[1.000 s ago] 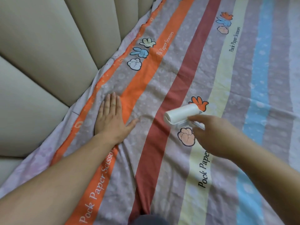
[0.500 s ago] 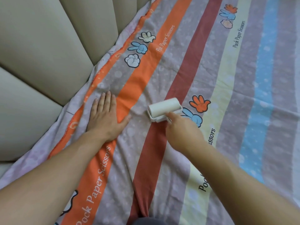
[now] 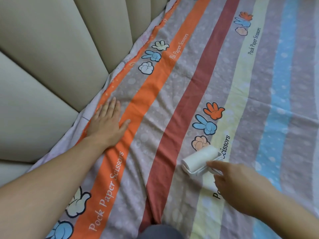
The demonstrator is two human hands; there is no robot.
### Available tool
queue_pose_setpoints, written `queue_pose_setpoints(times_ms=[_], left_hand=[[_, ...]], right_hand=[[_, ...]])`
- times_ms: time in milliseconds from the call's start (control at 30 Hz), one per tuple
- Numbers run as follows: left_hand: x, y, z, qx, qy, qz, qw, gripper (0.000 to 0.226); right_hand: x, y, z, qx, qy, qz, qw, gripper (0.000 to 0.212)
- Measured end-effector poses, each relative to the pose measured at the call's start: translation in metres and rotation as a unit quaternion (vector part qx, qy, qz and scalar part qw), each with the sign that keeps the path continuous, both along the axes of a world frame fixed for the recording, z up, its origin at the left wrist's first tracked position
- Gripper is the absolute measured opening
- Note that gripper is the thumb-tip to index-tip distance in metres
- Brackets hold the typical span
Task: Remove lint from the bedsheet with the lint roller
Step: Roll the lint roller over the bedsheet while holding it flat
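Striped cotton bedsheet (image 3: 172, 104) under cylindrical lint roller (image 3: 200, 158).

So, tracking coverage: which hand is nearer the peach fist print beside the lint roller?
Right. The right hand, gripping the lint roller, sits below and right of the peach fist print; the left hand presses flat far to its left, past the red stripe.

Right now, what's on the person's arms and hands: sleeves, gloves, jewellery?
Nothing worn that shows. The left hand and right hand are bare, no gloves. The left forearm and right forearm are bare to the frame edge, no sleeves. No watch or bracelet at either wrist, no ring on the fingers that show.
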State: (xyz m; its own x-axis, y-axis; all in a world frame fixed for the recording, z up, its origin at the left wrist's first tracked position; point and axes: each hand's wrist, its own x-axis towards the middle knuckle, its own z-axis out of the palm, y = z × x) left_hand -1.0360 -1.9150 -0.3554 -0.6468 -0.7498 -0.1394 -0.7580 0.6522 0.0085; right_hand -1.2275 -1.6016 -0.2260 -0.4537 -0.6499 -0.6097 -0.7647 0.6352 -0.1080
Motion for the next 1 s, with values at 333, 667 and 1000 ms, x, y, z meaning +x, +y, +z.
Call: queue_pose_setpoints(times_ms=[333, 667, 1000], left_hand=[[0.007, -0.007, -0.019, 0.028, 0.08, -0.001, 0.996, 0.093], [0.006, -0.009, -0.025, 0.029, 0.074, 0.012, 0.997, 0.091], [0.012, -0.006, -0.018, 0.022, 0.064, -0.014, 0.998, 0.091]], right_hand=[[-0.013, -0.205, -0.042, -0.24, -0.037, -0.101, 0.965, 0.042], [0.021, -0.137, -0.061, -0.161, -0.002, -0.052, 0.986, 0.04], [0.027, -0.035, -0.006, -0.039, -0.04, 0.021, 0.998, 0.044]])
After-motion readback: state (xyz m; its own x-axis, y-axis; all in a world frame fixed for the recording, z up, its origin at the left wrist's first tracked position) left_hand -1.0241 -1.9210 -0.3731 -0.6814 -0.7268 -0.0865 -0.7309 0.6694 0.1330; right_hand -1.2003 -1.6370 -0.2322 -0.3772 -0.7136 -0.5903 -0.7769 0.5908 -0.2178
